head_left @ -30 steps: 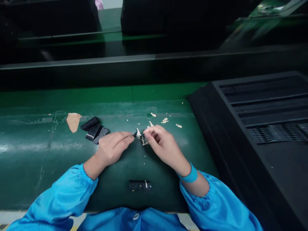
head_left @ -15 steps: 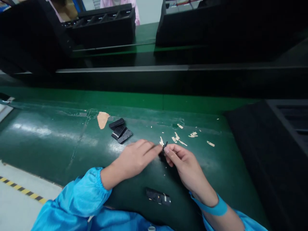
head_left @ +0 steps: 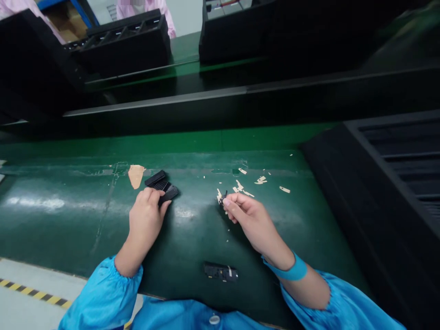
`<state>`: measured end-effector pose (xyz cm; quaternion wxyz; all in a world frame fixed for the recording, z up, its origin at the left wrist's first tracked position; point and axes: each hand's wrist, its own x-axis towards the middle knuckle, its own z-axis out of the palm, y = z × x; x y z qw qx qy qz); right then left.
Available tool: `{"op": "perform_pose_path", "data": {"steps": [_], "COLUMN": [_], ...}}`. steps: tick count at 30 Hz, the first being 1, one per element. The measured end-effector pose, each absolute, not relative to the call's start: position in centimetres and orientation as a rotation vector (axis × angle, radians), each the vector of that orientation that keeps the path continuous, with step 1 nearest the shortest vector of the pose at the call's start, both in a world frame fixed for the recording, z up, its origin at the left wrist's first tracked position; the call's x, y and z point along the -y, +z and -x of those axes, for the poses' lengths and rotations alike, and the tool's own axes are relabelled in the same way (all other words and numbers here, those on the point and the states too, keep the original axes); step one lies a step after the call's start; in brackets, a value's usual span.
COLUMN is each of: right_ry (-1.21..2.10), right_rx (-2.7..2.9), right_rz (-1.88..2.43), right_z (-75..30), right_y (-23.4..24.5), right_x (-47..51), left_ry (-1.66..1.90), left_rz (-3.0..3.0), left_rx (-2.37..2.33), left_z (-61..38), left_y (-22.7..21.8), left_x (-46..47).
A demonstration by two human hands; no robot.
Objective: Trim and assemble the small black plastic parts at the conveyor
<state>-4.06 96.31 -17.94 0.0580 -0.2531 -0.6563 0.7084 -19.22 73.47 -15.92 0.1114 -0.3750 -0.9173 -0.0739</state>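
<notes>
My left hand (head_left: 146, 217) has reached a small pile of black plastic parts (head_left: 158, 178), some with a ribbed face. Its thumb and fingertips close around the near flat black part (head_left: 170, 195) at the pile's edge. My right hand (head_left: 249, 215) pinches a small dark piece (head_left: 225, 196) with a thin end sticking up; its exact kind is hidden by the fingers. Pale cut slips (head_left: 239, 187) lie just beyond that hand. Nearer my body, a black module (head_left: 220, 272) with a light strip across it lies flat on the green table.
An orange-tan paper piece (head_left: 136, 176) lies left of the pile. A black slotted rack (head_left: 378, 151) stands at the right. A dark ledge (head_left: 206, 107) runs across the back, with black bins (head_left: 127, 46) beyond it. A person in pink (head_left: 147, 9) is behind them.
My left hand has moved left, away from my right hand, to the pile of black parts. My right hand keeps its pinch near the pale slips. The view has shifted slightly.
</notes>
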Motion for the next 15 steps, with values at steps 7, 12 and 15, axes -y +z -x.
{"op": "perform_pose_path", "data": {"steps": [7, 12, 15], "right_ry": [2.142, 2.104, 2.036], "right_rx": [1.910, 1.879, 1.895], "right_rz": [0.737, 0.721, 0.734], "right_z": [4.4, 4.4, 4.3], "right_y": [-18.1, -17.5, -17.2], "right_x": [-96.3, -96.6, -96.8], "left_ry": [-0.853, -2.026, -2.437], "left_rz": [1.019, 1.001, 0.806], "left_rx": [2.766, 2.921, 2.828], "left_z": [19.0, 17.0, 16.0], "left_y": [-13.5, -14.0, -16.0], "left_x": [-74.0, -79.4, -82.4]}}
